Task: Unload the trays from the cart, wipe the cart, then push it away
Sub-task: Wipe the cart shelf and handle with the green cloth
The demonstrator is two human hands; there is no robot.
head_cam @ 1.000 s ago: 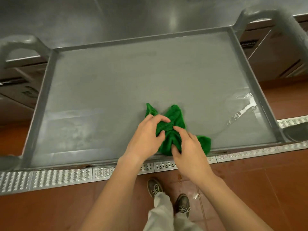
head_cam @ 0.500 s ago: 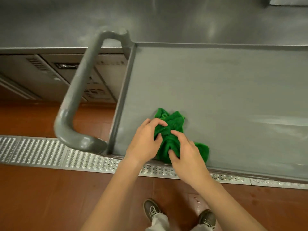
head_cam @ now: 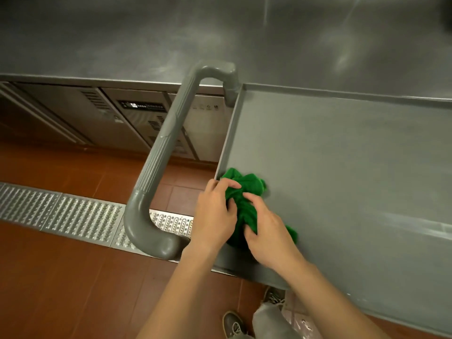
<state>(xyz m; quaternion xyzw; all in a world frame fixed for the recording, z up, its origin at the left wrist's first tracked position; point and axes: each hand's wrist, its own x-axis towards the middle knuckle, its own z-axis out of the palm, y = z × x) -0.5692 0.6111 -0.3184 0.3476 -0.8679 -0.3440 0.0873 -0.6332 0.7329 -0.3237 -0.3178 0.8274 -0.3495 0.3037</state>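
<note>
The grey cart's top shelf (head_cam: pixel 342 167) fills the right half of the head view, with no trays on it. A bunched green cloth (head_cam: pixel 244 189) lies on the shelf's near left corner, touching the raised left rim. My left hand (head_cam: pixel 215 216) grips the cloth's left side with curled fingers. My right hand (head_cam: pixel 266 231) pinches its middle from the right, and part of the cloth shows below that hand. The cart's grey loop handle (head_cam: pixel 156 167) sticks out to the left of the shelf.
A stainless steel counter (head_cam: pixel 171 33) runs along the far side, with cabinet fronts (head_cam: pixel 117 118) below it. A metal drain grate (head_cam: pixel 68 214) crosses the red tiled floor (head_cam: pixel 73 289) under the handle. My shoes (head_cam: pixel 234 324) stand near the cart's front edge.
Both hands have slid the green cloth leftward along the shelf's near edge, from the middle to the left corner by the handle. The view has followed to the left.
</note>
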